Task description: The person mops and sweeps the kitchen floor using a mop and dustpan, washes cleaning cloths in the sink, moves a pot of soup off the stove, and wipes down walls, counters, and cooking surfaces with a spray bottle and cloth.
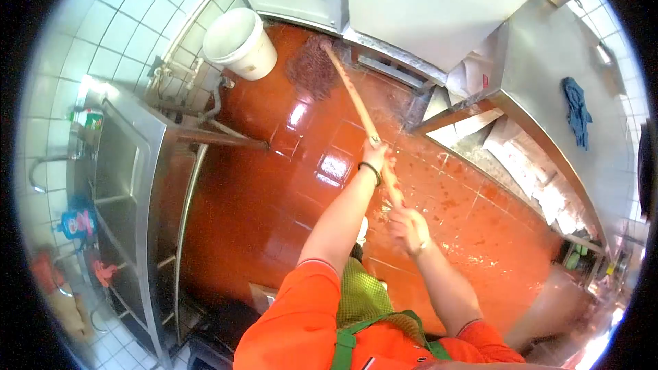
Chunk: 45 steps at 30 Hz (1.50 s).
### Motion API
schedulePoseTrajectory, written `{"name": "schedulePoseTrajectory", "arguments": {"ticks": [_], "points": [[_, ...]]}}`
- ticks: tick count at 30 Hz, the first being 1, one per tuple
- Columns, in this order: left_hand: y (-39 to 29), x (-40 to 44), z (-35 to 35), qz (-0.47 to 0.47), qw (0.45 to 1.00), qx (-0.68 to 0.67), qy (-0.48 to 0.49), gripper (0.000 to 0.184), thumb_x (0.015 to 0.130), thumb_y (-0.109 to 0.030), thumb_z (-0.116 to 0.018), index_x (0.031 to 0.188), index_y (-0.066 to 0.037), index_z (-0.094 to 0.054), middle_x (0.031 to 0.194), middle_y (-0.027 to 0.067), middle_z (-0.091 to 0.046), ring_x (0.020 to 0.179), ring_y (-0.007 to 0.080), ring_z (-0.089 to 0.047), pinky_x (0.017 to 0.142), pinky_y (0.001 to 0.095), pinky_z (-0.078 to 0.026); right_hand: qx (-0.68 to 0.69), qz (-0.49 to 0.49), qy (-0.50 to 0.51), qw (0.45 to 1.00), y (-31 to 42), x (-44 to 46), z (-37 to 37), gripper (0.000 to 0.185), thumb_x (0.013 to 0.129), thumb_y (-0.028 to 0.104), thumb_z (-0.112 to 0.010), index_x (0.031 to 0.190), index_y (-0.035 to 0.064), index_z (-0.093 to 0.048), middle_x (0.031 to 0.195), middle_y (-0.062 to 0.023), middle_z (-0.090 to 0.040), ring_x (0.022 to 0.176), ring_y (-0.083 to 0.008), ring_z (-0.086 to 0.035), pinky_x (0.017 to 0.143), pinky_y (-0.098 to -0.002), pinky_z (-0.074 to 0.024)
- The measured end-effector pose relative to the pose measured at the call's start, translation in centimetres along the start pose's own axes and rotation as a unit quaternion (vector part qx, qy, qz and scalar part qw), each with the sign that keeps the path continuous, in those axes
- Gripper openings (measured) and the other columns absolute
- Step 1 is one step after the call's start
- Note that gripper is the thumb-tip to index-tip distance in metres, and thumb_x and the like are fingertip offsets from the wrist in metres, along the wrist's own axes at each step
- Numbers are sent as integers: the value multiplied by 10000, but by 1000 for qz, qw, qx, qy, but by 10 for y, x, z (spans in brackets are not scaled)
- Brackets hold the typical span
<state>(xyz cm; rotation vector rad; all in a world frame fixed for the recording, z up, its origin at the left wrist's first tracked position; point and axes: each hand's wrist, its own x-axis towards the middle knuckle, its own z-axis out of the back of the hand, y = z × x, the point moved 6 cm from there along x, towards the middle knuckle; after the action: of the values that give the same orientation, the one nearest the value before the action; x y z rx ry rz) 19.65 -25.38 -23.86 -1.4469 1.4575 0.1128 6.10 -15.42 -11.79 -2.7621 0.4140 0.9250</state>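
A mop with a long wooden handle (353, 94) reaches away from me across the wet red tiled floor (274, 192). Its dark, stringy mop head (310, 68) lies flat on the floor at the far end, close to a white bucket. My left hand (375, 155), with a dark band on the wrist, is closed round the middle of the handle. Lower down, nearer my body, my right hand (408, 229) grips the same handle. The handle slants from upper left to lower right.
The white bucket (241, 44) stands by the tiled wall beside pipes. A steel sink unit (154, 164) runs along the left. On the right, a steel table (555, 62) carries a blue cloth (576, 113), with white sacks (541, 171) beneath. A white cabinet (439, 0) is at the back.
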Motion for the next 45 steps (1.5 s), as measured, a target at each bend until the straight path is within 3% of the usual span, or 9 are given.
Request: {"name": "schedulePoseTrajectory", "arguments": {"ticks": [3, 6, 8, 14, 18, 22, 32, 38, 45], "points": [[-15, 10, 18, -12, 966, 219, -140, 242, 762, -81, -523, 930, -86, -348, 632, 92, -462, 455, 216, -489, 379, 335, -436, -446, 0, -200, 872, 7, 0, -7, 142, 784, 173, -524, 848, 58, -468, 605, -20, -471, 423, -115, -424, 373, -239, -346], [34, 18, 30, -85, 917, 375, -107, 270, 742, -148, -570, 916, -28, -401, 681, 111, -491, 489, 207, -506, 412, 333, -421, -507, 56, -249, 823, 1, -41, 24, 210, 788, 151, -532, 949, 58, -434, 594, -20, -465, 400, -116, -428, 363, -251, -361], [59, -11, 32, -26, 909, 414, -38, 505, 717, -287, -637, 1005, 24, -361, 903, 172, -522, 845, 270, -527, 739, 355, -433, -502, 24, -251, 828, -22, -85, 57, 304, 785, 181, -555, 1021, 64, -403, 572, -15, -447, 395, -104, -426, 327, -247, -334], [191, -129, 47, 107, 989, 92, -45, 248, 751, -216, -606, 805, -68, -415, 557, 36, -446, 397, 157, -463, 320, 297, -406, -405, -9, -285, 868, -128, -240, 88, 228, 772, 130, -543, 941, 43, -417, 633, -22, -465, 474, -101, -442, 408, -223, -373], [270, -303, 42, 278, 954, 46, -101, 192, 738, -141, -570, 648, -47, -429, 522, 83, -452, 368, 237, -481, 358, 339, -441, -480, -28, -265, 836, -220, -365, 184, 314, 800, 249, -526, 1017, 36, -448, 742, -54, -517, 650, -138, -500, 552, -258, -410], [328, -417, 62, 350, 901, 226, -123, 288, 715, -3, -538, 903, -34, -322, 589, 99, -417, 417, 263, -482, 353, 331, -449, -493, -104, -344, 792, -253, -422, 190, 332, 799, 250, -524, 1030, 23, -453, 778, -85, -538, 691, -162, -519, 592, -280, -419], [197, -218, -2, 246, 918, 294, -100, 91, 703, -34, -523, 721, -6, -438, 518, 82, -453, 368, 218, -483, 293, 338, -415, -615, -22, -345, 708, -151, -295, 123, 397, 773, 245, -561, 1067, 1, -454, 805, -172, -576, 757, -210, -562, 648, -330, -442], [158, -54, -16, 84, 922, 371, -75, 202, 783, -143, -555, 883, -21, -428, 610, 92, -464, 386, 208, -459, 310, 303, -419, -417, 73, -319, 848, -75, -188, 98, 636, 729, 117, -614, 1263, 60, -274, 676, -35, -499, 465, -132, -486, 414, -253, -408], [249, -178, 9, 125, 909, 397, -42, 372, 725, -36, -542, 1021, 22, -323, 575, 116, -465, 368, 245, -495, 295, 323, -409, -315, 119, -236, 911, -162, -299, 119, 526, 734, 36, -524, 1211, 42, -303, 679, -16, -450, 371, -87, -396, 326, -222, -341]]}}
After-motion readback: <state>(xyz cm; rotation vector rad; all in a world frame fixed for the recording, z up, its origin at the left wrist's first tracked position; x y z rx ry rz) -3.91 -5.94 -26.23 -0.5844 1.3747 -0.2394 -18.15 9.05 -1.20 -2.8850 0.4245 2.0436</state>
